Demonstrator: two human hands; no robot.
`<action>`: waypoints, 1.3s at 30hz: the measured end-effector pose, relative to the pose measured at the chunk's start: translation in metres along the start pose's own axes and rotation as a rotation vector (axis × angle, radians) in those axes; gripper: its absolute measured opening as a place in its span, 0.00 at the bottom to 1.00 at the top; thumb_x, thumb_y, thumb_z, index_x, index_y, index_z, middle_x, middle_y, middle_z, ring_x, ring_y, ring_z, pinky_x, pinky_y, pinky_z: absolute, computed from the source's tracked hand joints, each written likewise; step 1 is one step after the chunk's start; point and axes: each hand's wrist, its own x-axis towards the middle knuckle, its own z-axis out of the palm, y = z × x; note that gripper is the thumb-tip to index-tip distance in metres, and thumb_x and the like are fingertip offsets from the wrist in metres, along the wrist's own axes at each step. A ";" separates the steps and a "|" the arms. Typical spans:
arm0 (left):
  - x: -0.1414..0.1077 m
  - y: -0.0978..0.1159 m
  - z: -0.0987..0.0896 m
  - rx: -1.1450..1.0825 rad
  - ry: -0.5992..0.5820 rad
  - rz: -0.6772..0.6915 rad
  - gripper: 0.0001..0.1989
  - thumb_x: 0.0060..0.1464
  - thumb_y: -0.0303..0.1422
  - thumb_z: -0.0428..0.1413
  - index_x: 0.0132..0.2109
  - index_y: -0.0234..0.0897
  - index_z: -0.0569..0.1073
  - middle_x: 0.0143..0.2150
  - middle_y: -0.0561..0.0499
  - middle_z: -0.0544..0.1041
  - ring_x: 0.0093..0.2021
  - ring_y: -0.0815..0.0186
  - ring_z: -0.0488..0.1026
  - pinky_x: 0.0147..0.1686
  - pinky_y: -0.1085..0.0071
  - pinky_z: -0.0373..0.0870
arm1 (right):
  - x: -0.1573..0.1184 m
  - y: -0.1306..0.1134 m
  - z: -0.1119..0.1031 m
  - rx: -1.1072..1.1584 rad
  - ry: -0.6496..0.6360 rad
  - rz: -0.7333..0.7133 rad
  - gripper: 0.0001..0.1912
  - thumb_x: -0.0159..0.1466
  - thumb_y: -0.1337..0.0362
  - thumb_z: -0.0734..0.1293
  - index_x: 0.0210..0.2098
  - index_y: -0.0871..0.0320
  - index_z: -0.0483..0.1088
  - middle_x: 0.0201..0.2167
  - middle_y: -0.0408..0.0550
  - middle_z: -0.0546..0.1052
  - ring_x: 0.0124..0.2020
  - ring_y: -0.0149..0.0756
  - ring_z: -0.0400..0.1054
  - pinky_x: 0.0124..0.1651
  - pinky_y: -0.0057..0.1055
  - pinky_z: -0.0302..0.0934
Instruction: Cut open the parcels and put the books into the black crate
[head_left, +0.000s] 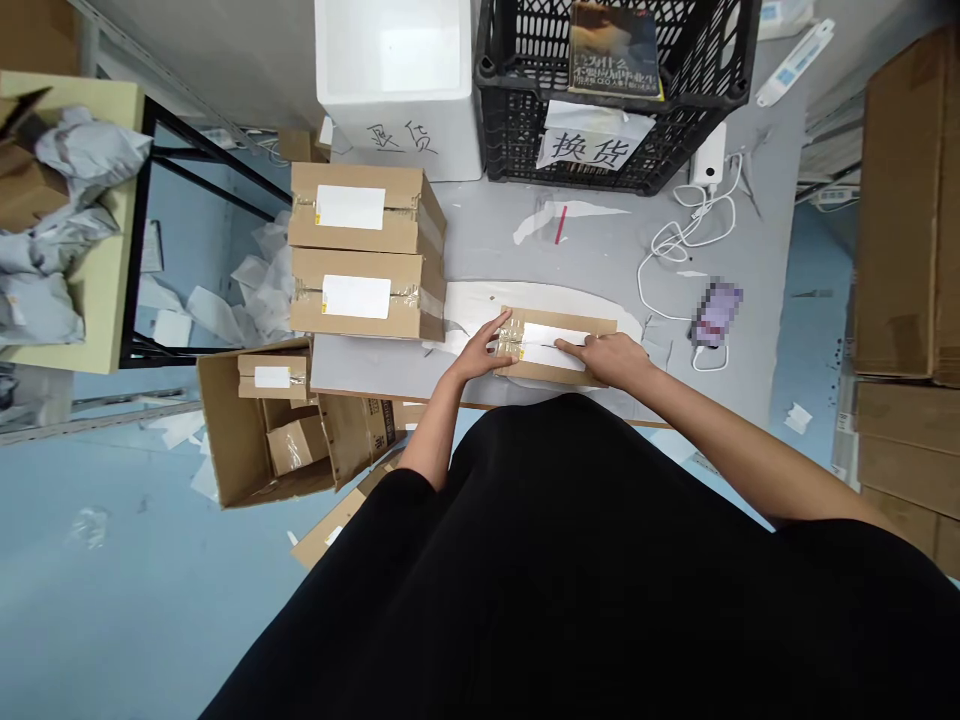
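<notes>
A person's left hand [480, 348] and right hand [609, 360] rest on a taped cardboard carton [541, 373] lying flat on a grey work table [487, 245]. The left fingers [501, 340], held close together, press on the packing tape [511, 340] at the carton's left end. The right fingers [574, 344], also close together and pinching nothing, press flat on a white label [551, 347]. Beyond the carton and to its left sit 2 taped cartons [366, 250]. Further left and nearer the person, an open cardboard box [262, 435] holds smaller packages. Far beyond the carton stand a white foam box [401, 80] and a black plastic crate [619, 130]. To its right lie a white power bank [709, 155] and a white cable [675, 265].
</notes>
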 end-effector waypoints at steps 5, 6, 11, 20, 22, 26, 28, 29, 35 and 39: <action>0.000 0.001 0.000 -0.003 -0.008 0.016 0.50 0.49 0.42 0.65 0.74 0.59 0.50 0.78 0.52 0.47 0.72 0.46 0.55 0.66 0.49 0.60 | -0.015 0.015 0.013 -0.002 0.003 0.029 0.39 0.67 0.71 0.57 0.73 0.39 0.47 0.50 0.58 0.76 0.39 0.44 0.74 0.39 0.35 0.57; 0.000 0.001 0.000 -0.006 -0.009 0.019 0.50 0.49 0.41 0.65 0.74 0.60 0.50 0.78 0.52 0.47 0.72 0.47 0.55 0.66 0.49 0.60 | -0.018 0.018 0.016 -0.005 0.006 0.036 0.38 0.67 0.72 0.56 0.73 0.39 0.47 0.50 0.58 0.76 0.39 0.44 0.74 0.38 0.35 0.57; 0.001 0.001 0.000 -0.025 -0.008 0.022 0.51 0.47 0.40 0.66 0.74 0.59 0.50 0.78 0.52 0.46 0.72 0.47 0.56 0.66 0.50 0.60 | -0.034 0.030 0.030 0.024 0.027 0.068 0.37 0.68 0.70 0.55 0.73 0.37 0.48 0.47 0.57 0.77 0.38 0.44 0.73 0.37 0.35 0.56; 0.001 -0.001 0.000 0.003 -0.008 0.026 0.50 0.48 0.40 0.66 0.73 0.60 0.51 0.78 0.54 0.45 0.72 0.48 0.56 0.67 0.50 0.59 | -0.059 0.055 0.043 0.030 -0.023 0.159 0.38 0.67 0.70 0.56 0.72 0.35 0.49 0.43 0.56 0.77 0.37 0.45 0.72 0.38 0.37 0.56; 0.001 0.000 0.000 0.013 -0.005 0.021 0.50 0.48 0.41 0.65 0.73 0.60 0.50 0.78 0.54 0.45 0.72 0.47 0.55 0.67 0.49 0.59 | -0.063 0.060 0.046 0.051 -0.021 0.171 0.37 0.67 0.69 0.56 0.72 0.35 0.51 0.43 0.56 0.77 0.37 0.45 0.72 0.39 0.37 0.56; 0.001 0.003 0.000 0.035 -0.003 0.010 0.50 0.48 0.42 0.65 0.74 0.59 0.50 0.78 0.53 0.46 0.73 0.45 0.54 0.66 0.49 0.59 | -0.065 0.064 0.053 0.044 -0.014 0.167 0.36 0.68 0.68 0.55 0.72 0.35 0.50 0.41 0.55 0.77 0.36 0.43 0.71 0.37 0.36 0.55; 0.000 0.004 0.000 0.040 -0.003 0.011 0.50 0.48 0.42 0.65 0.74 0.59 0.50 0.78 0.53 0.45 0.73 0.45 0.53 0.66 0.50 0.60 | -0.064 0.064 0.055 0.024 -0.014 0.165 0.36 0.68 0.68 0.55 0.72 0.35 0.49 0.40 0.54 0.77 0.35 0.42 0.71 0.36 0.35 0.54; 0.000 0.004 0.000 0.040 -0.004 0.013 0.50 0.48 0.42 0.65 0.74 0.59 0.49 0.78 0.53 0.45 0.73 0.46 0.53 0.66 0.50 0.60 | -0.064 0.064 0.055 0.023 -0.011 0.164 0.36 0.68 0.67 0.55 0.72 0.36 0.48 0.40 0.55 0.77 0.35 0.42 0.71 0.36 0.35 0.54; 0.000 0.009 0.002 0.042 0.015 -0.013 0.50 0.48 0.41 0.65 0.74 0.58 0.51 0.77 0.51 0.49 0.70 0.46 0.59 0.65 0.50 0.62 | -0.067 0.066 0.058 0.078 0.016 0.166 0.36 0.68 0.68 0.56 0.72 0.36 0.50 0.41 0.54 0.77 0.34 0.42 0.70 0.37 0.35 0.53; -0.002 0.016 0.004 0.118 0.050 -0.023 0.48 0.48 0.39 0.64 0.73 0.56 0.53 0.76 0.49 0.52 0.70 0.47 0.59 0.64 0.50 0.62 | -0.075 0.063 0.072 0.095 0.048 0.151 0.34 0.70 0.67 0.53 0.73 0.37 0.49 0.40 0.52 0.77 0.32 0.40 0.71 0.34 0.32 0.51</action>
